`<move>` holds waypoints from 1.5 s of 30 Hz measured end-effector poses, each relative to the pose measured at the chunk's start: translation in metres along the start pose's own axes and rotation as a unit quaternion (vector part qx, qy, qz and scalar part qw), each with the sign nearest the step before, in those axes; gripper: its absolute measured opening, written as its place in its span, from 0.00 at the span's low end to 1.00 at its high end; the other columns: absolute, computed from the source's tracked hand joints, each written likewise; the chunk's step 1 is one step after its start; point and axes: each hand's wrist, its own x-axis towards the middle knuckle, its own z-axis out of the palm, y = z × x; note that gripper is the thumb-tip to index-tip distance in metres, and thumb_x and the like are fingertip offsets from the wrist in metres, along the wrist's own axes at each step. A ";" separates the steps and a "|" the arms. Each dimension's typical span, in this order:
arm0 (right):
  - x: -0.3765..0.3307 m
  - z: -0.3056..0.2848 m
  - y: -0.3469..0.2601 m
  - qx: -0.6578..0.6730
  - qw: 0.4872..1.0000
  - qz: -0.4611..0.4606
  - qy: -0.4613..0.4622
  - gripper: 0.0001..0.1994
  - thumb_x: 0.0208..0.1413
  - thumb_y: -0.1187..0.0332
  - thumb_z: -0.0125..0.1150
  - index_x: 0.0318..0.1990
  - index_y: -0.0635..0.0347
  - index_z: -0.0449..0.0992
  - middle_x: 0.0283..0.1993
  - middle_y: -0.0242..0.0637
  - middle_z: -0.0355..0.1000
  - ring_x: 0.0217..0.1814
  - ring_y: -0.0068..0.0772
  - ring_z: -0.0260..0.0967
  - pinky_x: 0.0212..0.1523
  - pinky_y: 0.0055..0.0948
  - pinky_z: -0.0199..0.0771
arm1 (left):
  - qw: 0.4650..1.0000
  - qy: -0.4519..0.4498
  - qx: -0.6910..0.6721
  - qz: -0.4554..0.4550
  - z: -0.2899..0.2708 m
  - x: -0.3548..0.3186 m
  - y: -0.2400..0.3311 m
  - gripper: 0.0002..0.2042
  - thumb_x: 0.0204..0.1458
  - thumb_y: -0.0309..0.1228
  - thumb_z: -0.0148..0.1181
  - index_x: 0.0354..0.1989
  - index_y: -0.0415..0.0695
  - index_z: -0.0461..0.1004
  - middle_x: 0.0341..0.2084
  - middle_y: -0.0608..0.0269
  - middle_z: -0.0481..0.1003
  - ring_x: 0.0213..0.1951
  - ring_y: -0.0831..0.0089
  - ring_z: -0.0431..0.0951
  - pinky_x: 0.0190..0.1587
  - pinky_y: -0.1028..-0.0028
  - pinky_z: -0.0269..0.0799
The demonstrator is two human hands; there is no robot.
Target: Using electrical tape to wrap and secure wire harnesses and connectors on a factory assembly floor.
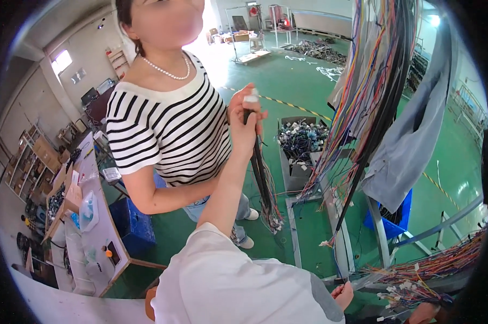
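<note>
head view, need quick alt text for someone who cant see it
The person's left hand is raised, gripping a dark wire bundle that hangs down, facing a co-worker in a striped top. The right hand sits low by coloured wires on a rack, above a green floor.

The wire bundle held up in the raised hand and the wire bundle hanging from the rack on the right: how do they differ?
The held wire bundle is thin and mostly dark; the hanging wire bundle is thick and many-coloured, with orange, blue and black strands. The held one is gripped near its top by the left hand and dangles free; the hanging one comes down from above the picture beside a grey cloth. Both hang downward and end in loose tips.
</note>
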 end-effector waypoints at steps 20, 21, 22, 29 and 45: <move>-0.076 0.104 -0.116 -0.220 0.900 -0.325 -0.190 0.16 0.56 0.67 0.42 0.16 0.59 0.58 0.12 0.24 0.51 0.12 0.12 0.45 0.13 0.17 0.43 | 0.859 -0.503 -0.046 -0.083 0.139 -0.222 0.041 0.10 0.44 0.26 0.55 0.35 0.39 0.66 0.20 0.59 0.67 0.25 0.61 0.70 0.28 0.71 0.65; -0.074 0.102 -0.116 -0.221 0.900 -0.326 -0.188 0.16 0.56 0.67 0.42 0.16 0.59 0.58 0.12 0.24 0.51 0.12 0.12 0.45 0.13 0.17 0.43 | 0.860 -0.493 -0.080 -0.099 0.140 -0.222 0.044 0.09 0.42 0.25 0.56 0.33 0.39 0.66 0.20 0.58 0.67 0.24 0.61 0.70 0.25 0.71 0.64; -0.070 0.098 -0.117 -0.220 0.898 -0.331 -0.186 0.16 0.56 0.67 0.42 0.16 0.60 0.59 0.11 0.24 0.51 0.12 0.12 0.45 0.13 0.17 0.43 | 0.861 -0.482 -0.113 -0.116 0.141 -0.222 0.047 0.09 0.41 0.23 0.57 0.32 0.39 0.66 0.20 0.58 0.68 0.22 0.62 0.70 0.23 0.72 0.63; -0.081 0.106 -0.128 -0.280 0.876 -0.322 -0.227 0.16 0.56 0.68 0.43 0.16 0.59 0.60 0.11 0.23 0.51 0.12 0.12 0.46 0.12 0.17 0.43 | 0.876 -0.478 -0.067 -0.027 0.133 -0.216 0.046 0.07 0.40 0.22 0.57 0.27 0.41 0.66 0.19 0.59 0.67 0.22 0.64 0.70 0.23 0.71 0.63; -0.104 0.115 -0.143 -0.274 0.852 -0.399 -0.201 0.14 0.54 0.68 0.47 0.16 0.60 0.60 0.12 0.23 0.53 0.15 0.11 0.47 0.15 0.17 0.45 | 0.786 -0.527 -0.082 -0.312 0.135 -0.210 0.055 0.30 0.43 0.25 0.55 0.54 0.41 0.47 0.17 0.62 0.66 0.20 0.75 0.65 0.23 0.76 0.60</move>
